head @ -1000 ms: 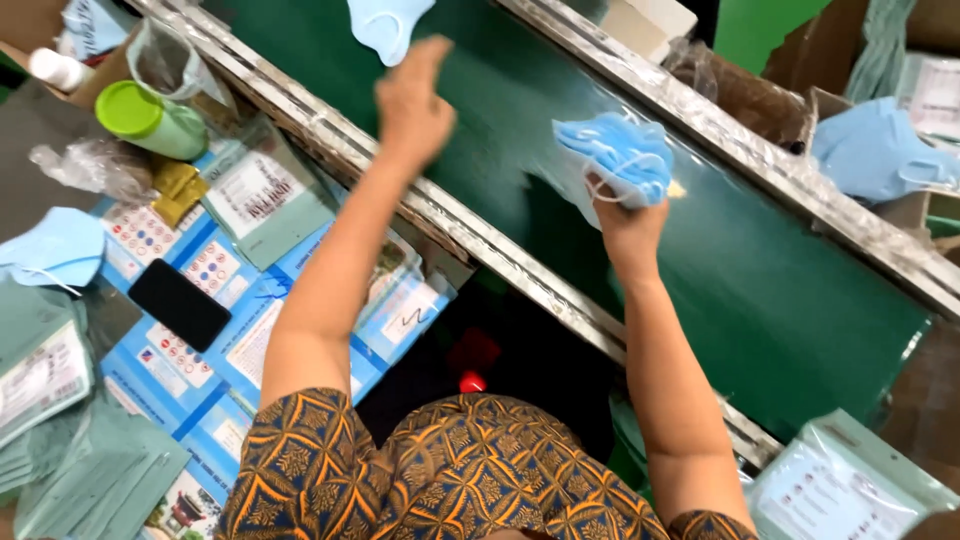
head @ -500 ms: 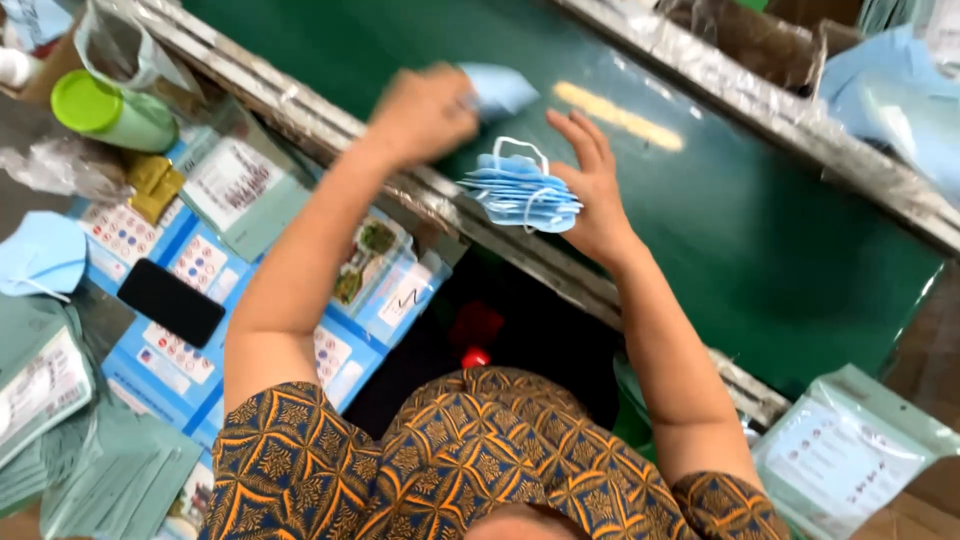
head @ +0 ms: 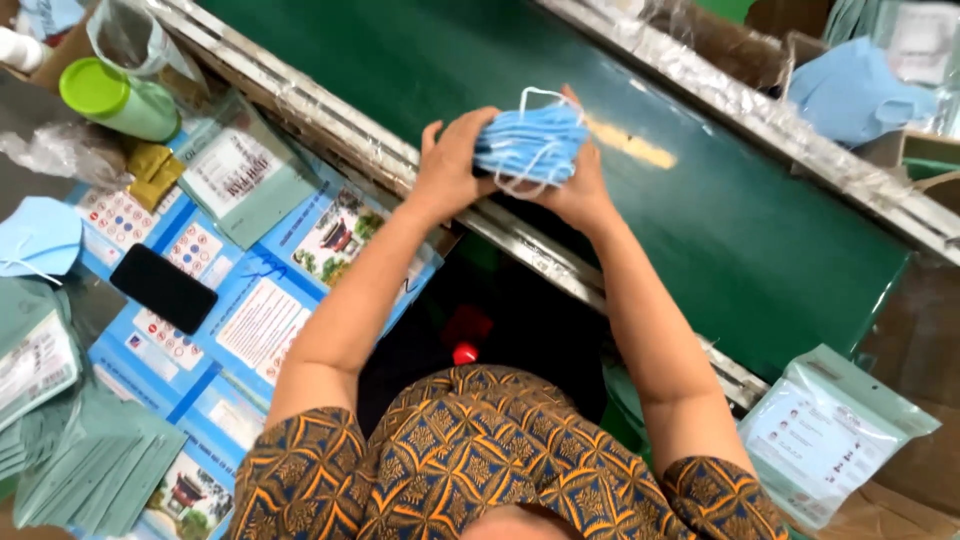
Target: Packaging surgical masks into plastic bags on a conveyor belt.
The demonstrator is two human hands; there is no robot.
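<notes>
Head view | both hands (head: 455, 165) (head: 590, 180) clasp blue mask stack (head: 528, 145) | sealed mask pouch (head: 825, 435) beside belt (head: 760, 240)

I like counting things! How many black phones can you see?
1. The black phone lies on the blue printed sheets to the person's left, away from the left hand. Others may be hidden under papers.

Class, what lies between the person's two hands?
A stack of blue face masks, pressed between the left hand and right hand, in the head view.
</notes>
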